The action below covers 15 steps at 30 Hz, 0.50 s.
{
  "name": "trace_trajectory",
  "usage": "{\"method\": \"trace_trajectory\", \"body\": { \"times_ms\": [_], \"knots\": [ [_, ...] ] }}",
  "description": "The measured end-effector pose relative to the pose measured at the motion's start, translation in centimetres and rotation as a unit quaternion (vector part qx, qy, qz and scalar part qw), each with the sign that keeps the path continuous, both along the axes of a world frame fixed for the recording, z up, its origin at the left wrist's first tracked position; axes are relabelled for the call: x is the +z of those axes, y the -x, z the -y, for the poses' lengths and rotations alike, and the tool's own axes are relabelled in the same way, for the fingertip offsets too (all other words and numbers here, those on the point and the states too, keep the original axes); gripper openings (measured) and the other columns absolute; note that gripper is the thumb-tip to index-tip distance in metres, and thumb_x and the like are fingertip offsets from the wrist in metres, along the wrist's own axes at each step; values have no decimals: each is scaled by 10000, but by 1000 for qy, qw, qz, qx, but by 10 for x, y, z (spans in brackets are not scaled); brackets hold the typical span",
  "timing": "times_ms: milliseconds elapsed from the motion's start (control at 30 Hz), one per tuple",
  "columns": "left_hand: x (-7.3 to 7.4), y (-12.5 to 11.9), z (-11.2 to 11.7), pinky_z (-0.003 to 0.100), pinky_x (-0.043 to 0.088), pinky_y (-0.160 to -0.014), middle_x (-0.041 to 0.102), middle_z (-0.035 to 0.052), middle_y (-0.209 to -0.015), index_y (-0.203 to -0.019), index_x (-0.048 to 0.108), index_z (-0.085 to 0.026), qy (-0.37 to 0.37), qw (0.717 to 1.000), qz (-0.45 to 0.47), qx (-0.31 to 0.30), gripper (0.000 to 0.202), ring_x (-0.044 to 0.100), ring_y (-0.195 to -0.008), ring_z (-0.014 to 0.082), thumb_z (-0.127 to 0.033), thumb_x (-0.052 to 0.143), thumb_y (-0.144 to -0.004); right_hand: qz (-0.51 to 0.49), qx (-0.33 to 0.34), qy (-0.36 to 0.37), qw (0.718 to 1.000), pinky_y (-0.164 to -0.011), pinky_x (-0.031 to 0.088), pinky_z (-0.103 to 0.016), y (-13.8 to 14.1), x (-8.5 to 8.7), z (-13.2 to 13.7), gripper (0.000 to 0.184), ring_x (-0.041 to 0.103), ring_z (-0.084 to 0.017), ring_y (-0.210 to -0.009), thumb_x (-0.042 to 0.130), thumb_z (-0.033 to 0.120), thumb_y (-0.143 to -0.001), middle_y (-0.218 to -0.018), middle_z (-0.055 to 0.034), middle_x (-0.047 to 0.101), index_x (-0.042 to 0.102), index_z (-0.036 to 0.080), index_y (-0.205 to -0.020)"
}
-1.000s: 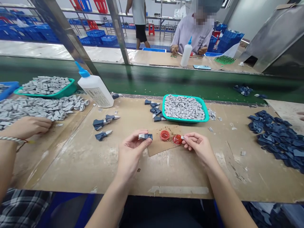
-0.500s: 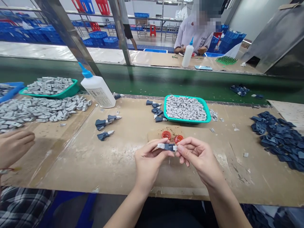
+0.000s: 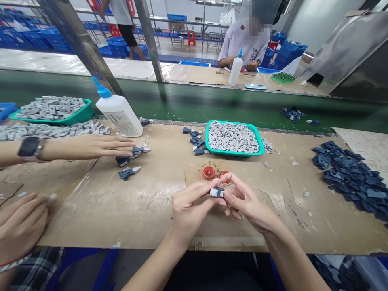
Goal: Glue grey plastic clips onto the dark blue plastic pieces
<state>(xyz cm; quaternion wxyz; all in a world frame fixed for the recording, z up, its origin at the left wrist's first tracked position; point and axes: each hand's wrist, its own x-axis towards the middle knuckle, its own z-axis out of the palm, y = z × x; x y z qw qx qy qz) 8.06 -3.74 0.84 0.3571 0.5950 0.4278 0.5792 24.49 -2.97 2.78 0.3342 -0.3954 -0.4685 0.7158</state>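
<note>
Between my two hands is a small dark-blue and light-grey plastic part [image 3: 217, 192]. My left hand [image 3: 192, 206] pinches it from the left, thumb below and fingers above. From the other side, my right hand [image 3: 250, 204] grips the part's right end between thumb and fingertips. Just beyond the hands sit two small red cups, one [image 3: 208, 173] in full sight and the other [image 3: 224, 177] partly covered by my right fingers. Farther back stands a green tray [image 3: 261, 151] heaped with small grey pieces, with several dark-blue parts [image 3: 197, 141] at its left side.
A co-worker's hand [image 3: 87, 146] reaches over blue-and-grey parts [image 3: 129, 173] on the left; another hand [image 3: 24, 222] rests nearer. A white bottle [image 3: 121, 115] with a blue nozzle stands behind. Dark-blue pieces [image 3: 354, 178] lie piled at right. A green tray [image 3: 75, 116] holds grey pieces.
The part in my hands has turned, so its end now faces me more. A co-worker's hand has reached in from the left to the blue-and-grey parts.
</note>
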Motion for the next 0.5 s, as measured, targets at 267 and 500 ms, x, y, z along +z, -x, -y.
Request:
{"method": "trace_trajectory", "body": {
  "times_ms": [267,500],
  "knots": [
    [2,-5,-2,271,568,-723,754,19,-933,-1093,718,-329,-7,1000,-6,-8,425,701,-782,179,-123,756,-723,-33,-31,21,999,-433,314,-175,3,-7,3,341,518,-99,-551,658,503,-827,-650,45,550,487,226,-930],
    [-4,11,-22,318,499,-940,680,71,-1171,-1430,424,-240,16,995,-90,-36,540,644,-1058,188,-199,544,-905,180,-89,-107,974,-516,419,-235,-22,8,-35,323,615,-155,-656,571,508,-874,-773,-36,674,586,202,-978]
  ]
}}
